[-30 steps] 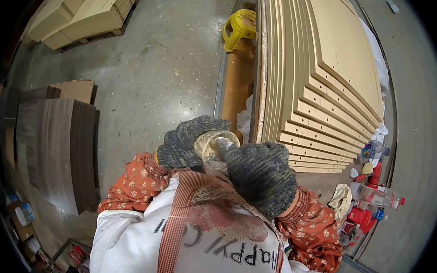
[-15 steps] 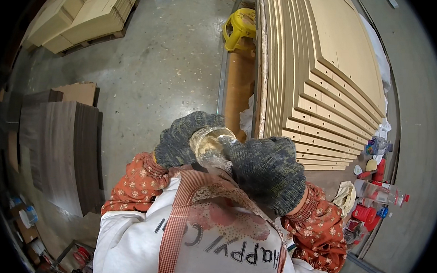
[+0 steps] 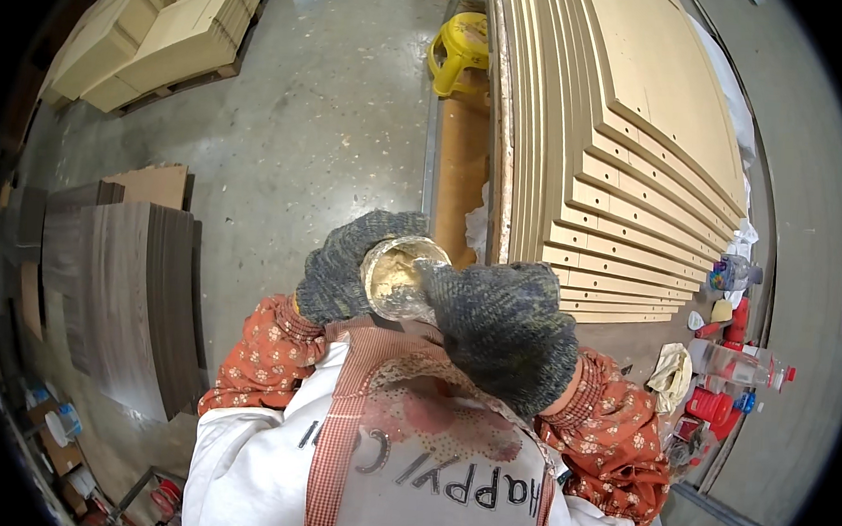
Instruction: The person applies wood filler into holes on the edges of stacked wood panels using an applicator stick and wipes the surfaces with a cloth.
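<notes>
My left hand (image 3: 346, 267), in a dark grey knitted glove, wraps round a small round tub (image 3: 404, 310) in front of my chest. The tub's rim and wall are smeared, and beige paste (image 3: 397, 275) lies inside. Gloved the same way, my right hand (image 3: 503, 326) is closed, its fingers at the tub's right rim. Whatever it grips is hidden behind the glove. Just beyond my right hand is a stack of cream boards (image 3: 642, 217) with small holes along their stepped edges.
A yellow plastic stool (image 3: 461, 51) stands ahead. Dark wood-grain panels (image 3: 119, 295) are stacked at left, with cream panels (image 3: 171, 45) on a pallet farther off. To the right lie a clear bottle (image 3: 739, 364), a pale cloth (image 3: 669, 378) and a red container (image 3: 711, 406).
The tub's opening now faces up more, showing more of the paste. My right hand has shifted slightly left at its rim. My left hand keeps its hold.
</notes>
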Available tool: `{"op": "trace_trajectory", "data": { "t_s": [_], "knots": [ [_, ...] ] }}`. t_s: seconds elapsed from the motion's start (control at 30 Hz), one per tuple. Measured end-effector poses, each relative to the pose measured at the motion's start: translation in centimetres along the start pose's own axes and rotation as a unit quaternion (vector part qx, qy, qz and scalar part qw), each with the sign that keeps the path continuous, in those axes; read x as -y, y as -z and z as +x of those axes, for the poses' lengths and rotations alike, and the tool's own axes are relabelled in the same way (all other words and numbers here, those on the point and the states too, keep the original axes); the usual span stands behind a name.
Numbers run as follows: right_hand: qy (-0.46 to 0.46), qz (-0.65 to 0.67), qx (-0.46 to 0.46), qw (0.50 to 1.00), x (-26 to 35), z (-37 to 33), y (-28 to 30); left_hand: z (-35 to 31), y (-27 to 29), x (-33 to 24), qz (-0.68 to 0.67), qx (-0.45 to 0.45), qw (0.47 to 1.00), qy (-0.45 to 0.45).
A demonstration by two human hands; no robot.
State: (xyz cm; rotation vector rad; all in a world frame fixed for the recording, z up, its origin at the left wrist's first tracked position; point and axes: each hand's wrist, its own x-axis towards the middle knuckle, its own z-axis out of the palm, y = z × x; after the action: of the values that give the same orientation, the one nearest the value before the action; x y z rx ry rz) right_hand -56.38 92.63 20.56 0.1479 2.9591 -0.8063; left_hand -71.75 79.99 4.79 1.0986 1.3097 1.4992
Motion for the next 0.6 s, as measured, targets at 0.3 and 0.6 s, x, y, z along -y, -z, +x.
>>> {"op": "trace_trajectory", "data": {
  "t_s": [0.3,0.6],
  "knots": [
    [0.029,-0.032,-0.003,0.999,-0.5,-0.8,-0.8,1.1,-0.5,-1.6,0.116,-0.044,0.978,-0.168],
    [-0.004,-0.043,0.092,0.995,0.0,-0.7,0.3,0.4,-0.7,-0.1,-0.105,-0.048,0.993,0.013]
  ]
}}
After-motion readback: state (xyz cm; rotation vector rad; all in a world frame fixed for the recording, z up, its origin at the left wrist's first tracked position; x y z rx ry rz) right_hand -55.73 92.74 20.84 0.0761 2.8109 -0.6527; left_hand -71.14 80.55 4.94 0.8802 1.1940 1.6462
